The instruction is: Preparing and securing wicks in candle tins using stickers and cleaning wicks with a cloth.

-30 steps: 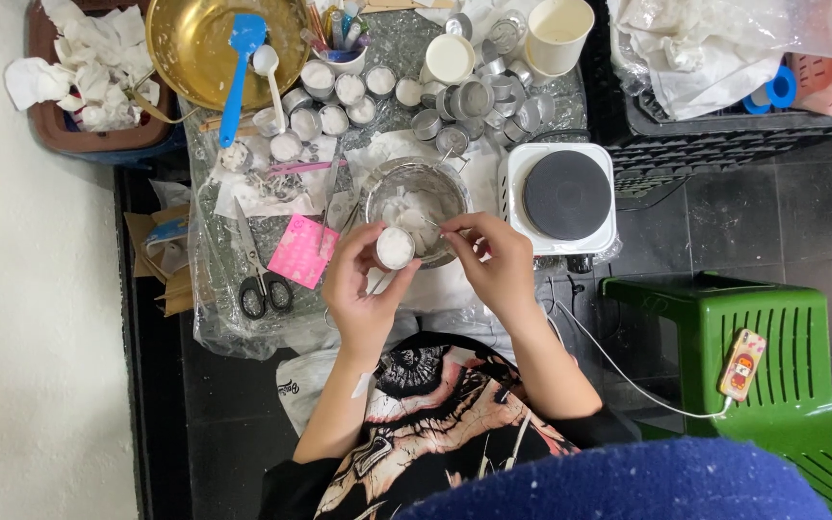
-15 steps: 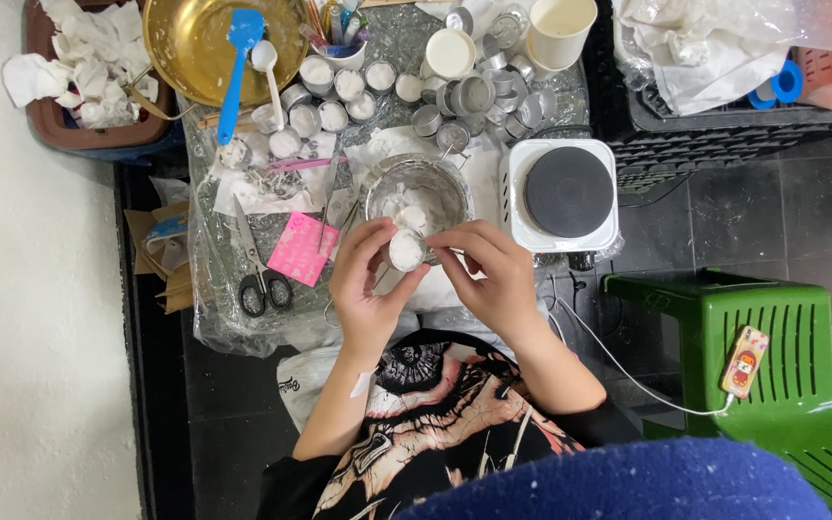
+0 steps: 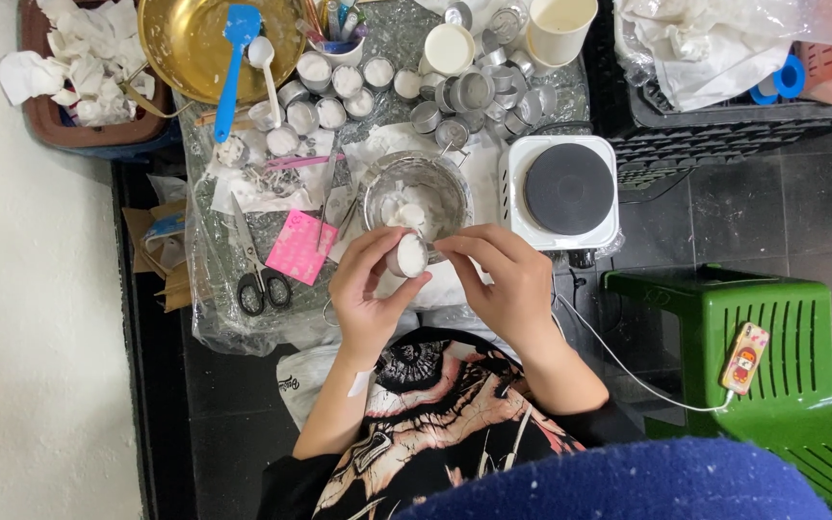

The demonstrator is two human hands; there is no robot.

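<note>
My left hand [image 3: 366, 294] holds a small round tin cup filled with white wax [image 3: 407, 256] between thumb and fingers. My right hand [image 3: 507, 281] touches the same cup from the right with its fingertips. Both hands hover just in front of a metal bowl [image 3: 414, 192] with white wax chunks inside. Several more small wax-filled cups [image 3: 325, 91] stand in rows at the back of the table, and empty metal cups [image 3: 474, 91] lie beside them.
A white electric hotplate [image 3: 560, 193] sits right of the bowl. Scissors [image 3: 257, 270] and a pink card [image 3: 300, 247] lie to the left. A brass bowl [image 3: 209, 39] holds a blue spatula. A green plastic stool [image 3: 772, 366] with a phone stands at the right.
Both hands have shifted slightly nearer to me with the cup, and my right fingers have closed in on its rim.
</note>
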